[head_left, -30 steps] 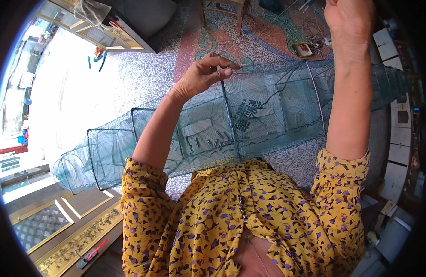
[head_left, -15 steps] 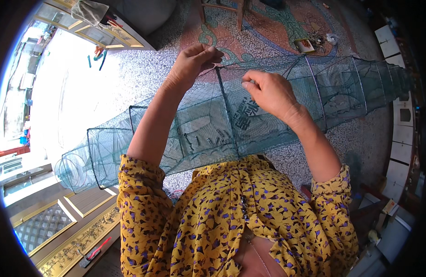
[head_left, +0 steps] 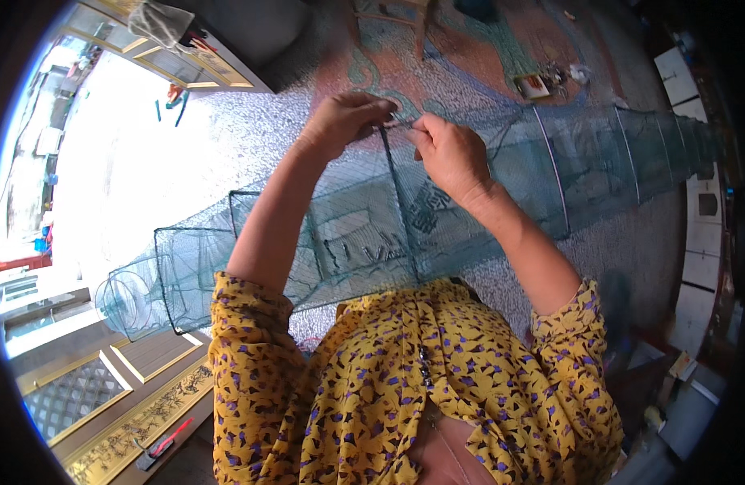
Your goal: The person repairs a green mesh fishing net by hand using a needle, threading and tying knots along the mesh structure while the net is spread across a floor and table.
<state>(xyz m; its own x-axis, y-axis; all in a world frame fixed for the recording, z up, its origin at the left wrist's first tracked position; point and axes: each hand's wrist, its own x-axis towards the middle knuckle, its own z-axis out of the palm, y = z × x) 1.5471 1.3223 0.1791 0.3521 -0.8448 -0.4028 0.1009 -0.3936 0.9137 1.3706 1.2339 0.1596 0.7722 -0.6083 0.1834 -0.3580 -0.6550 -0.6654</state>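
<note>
A long green net trap [head_left: 599, 174] with rectangular wire frames stretches across my lap from lower left to upper right. My left hand [head_left: 344, 121] pinches the top corner of one wire frame [head_left: 398, 206]. My right hand [head_left: 449, 153] is right beside it, fingers closed on the netting or a thin thread at the same corner. The two hands almost touch. My sleeves are yellow with purple spots.
Speckled stone floor with a coloured pattern lies beyond the net. Small objects [head_left: 550, 81] sit on the floor at upper right. A chair leg [head_left: 421, 32] stands at the top. A framed door panel [head_left: 106, 380] is at lower left. White tiles [head_left: 700, 267] line the right side.
My right hand came down from high above the net and moved left to meet my left hand at the frame's top corner. The left hand stayed on the frame.
</note>
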